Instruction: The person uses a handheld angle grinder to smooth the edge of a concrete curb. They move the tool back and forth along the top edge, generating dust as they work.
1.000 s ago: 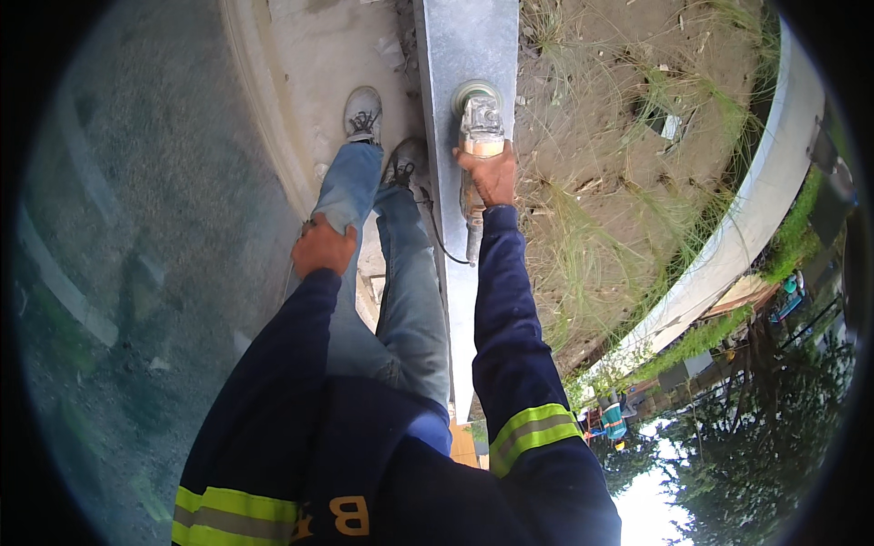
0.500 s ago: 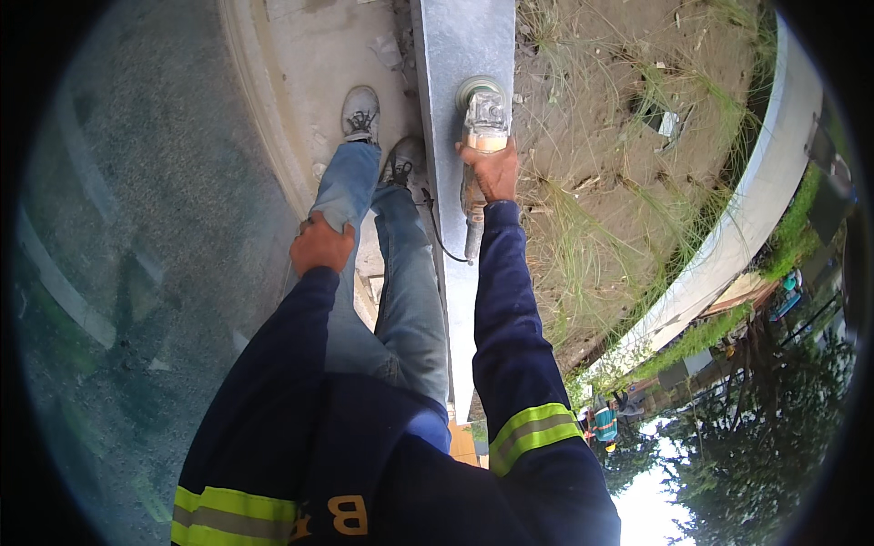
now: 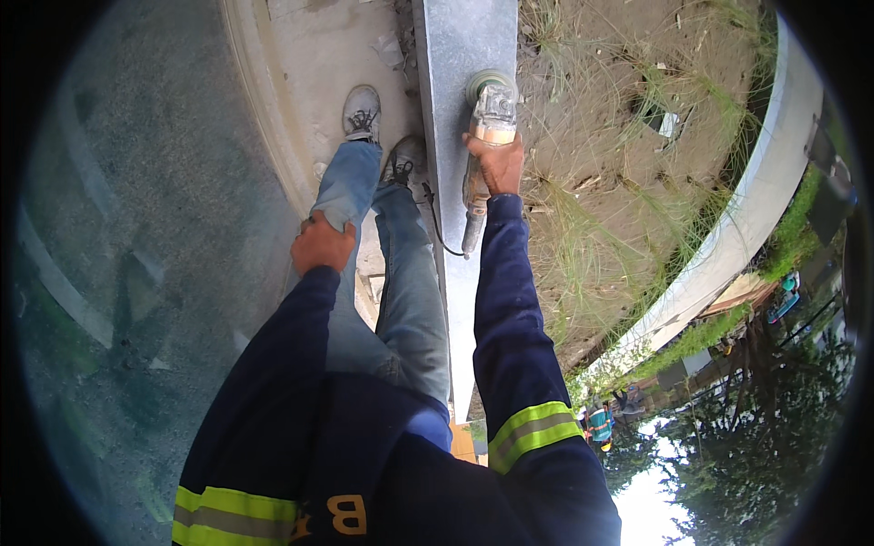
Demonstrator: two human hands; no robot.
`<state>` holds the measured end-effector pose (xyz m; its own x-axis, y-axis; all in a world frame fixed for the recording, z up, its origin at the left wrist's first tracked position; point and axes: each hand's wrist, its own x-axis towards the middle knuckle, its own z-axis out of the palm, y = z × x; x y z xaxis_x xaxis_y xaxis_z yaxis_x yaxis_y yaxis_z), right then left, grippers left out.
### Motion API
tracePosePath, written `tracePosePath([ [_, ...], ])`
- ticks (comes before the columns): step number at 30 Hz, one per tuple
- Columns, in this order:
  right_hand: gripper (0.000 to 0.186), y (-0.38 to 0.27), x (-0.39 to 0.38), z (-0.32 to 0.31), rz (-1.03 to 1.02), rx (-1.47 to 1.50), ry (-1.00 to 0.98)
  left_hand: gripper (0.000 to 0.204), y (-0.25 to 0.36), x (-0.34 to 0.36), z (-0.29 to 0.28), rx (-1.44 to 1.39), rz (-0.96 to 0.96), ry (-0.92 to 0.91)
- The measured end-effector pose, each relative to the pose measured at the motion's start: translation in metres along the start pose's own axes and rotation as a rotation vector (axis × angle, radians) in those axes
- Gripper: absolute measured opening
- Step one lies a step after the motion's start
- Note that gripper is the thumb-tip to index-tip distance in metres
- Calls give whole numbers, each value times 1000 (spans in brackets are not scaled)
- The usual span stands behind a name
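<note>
Grey ledge: one, my landmark. Angle grinder: one, dusty, on the ledge, its disc toward the ledge's right edge. Right hand: clamped around the grinder's body, over the ledge. Left hand: laid on the jeans at the knee, left of the ledge; I cannot tell whether it grips. Black cord: across the ledge's left edge. Grassy soil: right of the ledge.

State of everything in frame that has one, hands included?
Right hand: closed around the angle grinder's body
Angle grinder: held, its head near the ledge's right edge; running or not, can't tell
Cord: plugged end not in view, bowed, slack
Stone ledge: smooth-looking top
Left hand: resting on jeans at the knee
Left shoe: dusty, laced
</note>
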<state>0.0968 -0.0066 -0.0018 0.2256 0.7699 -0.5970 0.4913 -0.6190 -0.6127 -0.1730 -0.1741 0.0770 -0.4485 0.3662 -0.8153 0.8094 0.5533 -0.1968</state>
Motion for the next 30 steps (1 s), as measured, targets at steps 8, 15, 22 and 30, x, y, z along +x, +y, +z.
tracePosePath([
  [8, 80, -15, 3, 24, 16, -199, -50, 72, 7, 1, -6, 9, -33, -82],
  [15, 67, 3, 16, 5, -22, 47, 3, 64, 3, 0, 1, 20, -2, 2],
  [22, 70, -5, -18, 13, 53, -157, -67, 69, 4, 0, -7, 2, -26, -48],
  [30, 67, 1, 19, 6, 1, -18, 56, 66, 3, 0, 0, 21, 5, 2],
])
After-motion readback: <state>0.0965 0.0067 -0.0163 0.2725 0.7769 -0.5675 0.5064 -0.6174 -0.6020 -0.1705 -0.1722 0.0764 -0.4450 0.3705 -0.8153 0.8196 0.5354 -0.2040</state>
